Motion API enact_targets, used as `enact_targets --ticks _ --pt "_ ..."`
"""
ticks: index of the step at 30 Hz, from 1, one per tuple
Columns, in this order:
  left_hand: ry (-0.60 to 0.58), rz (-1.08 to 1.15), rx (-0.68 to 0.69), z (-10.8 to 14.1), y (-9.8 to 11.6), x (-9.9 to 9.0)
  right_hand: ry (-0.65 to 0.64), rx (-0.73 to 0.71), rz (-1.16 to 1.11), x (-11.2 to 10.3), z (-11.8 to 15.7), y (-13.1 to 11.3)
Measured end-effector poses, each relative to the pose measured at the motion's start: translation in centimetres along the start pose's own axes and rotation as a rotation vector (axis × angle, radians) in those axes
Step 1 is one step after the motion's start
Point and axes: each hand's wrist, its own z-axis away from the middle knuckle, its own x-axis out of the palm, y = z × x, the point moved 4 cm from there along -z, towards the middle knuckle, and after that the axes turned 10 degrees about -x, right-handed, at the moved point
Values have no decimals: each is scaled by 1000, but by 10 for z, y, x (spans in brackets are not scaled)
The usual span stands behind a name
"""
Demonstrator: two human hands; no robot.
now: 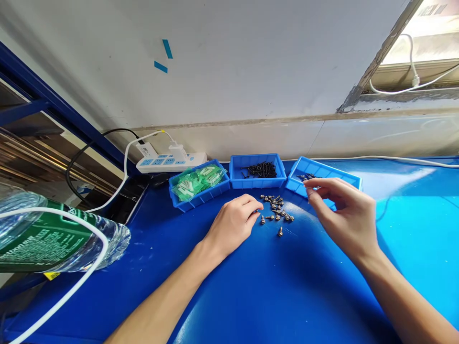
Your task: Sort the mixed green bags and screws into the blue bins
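On the blue table lies a loose pile of small metal bolts (278, 208), with a single bolt (280, 231) nearer the front. My left hand (236, 220) is just left of the pile, its fingers curled together; whatever they may pinch is too small to name. Over the front edge of the right blue bin (337, 175) is my right hand (342, 208), thumb and forefinger brought together at a tiny item I cannot make out. Some small dark parts (307, 177) show in that bin beside the fingertips.
The middle blue bin (258, 183) holds black screws (263, 169). Green-and-clear packets (197, 181) fill the left bin (201, 197). Behind stands a white power strip (195, 159) with chargers and cables. A large water bottle (68, 234) with a white cable across it is at the left.
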Motion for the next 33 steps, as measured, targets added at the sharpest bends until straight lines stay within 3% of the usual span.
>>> enact_targets --ticks 6,11,18,29,31,33 --pt "37 368 -196 -4 1 -7 -114 25 -121 16 6 -3" --pt "-38 659 -398 -6 1 -6 -256 99 -263 26 12 2" --pt "-111 758 -492 -7 5 -7 -477 287 -543 36 17 1" --pt "-184 807 -415 -4 8 -2 -540 412 -702 39 22 8" --pt "-129 701 -341 -4 7 -4 -520 395 -700 38 21 8" --pt "-34 461 -205 -4 7 -6 -405 331 -620 31 16 8"
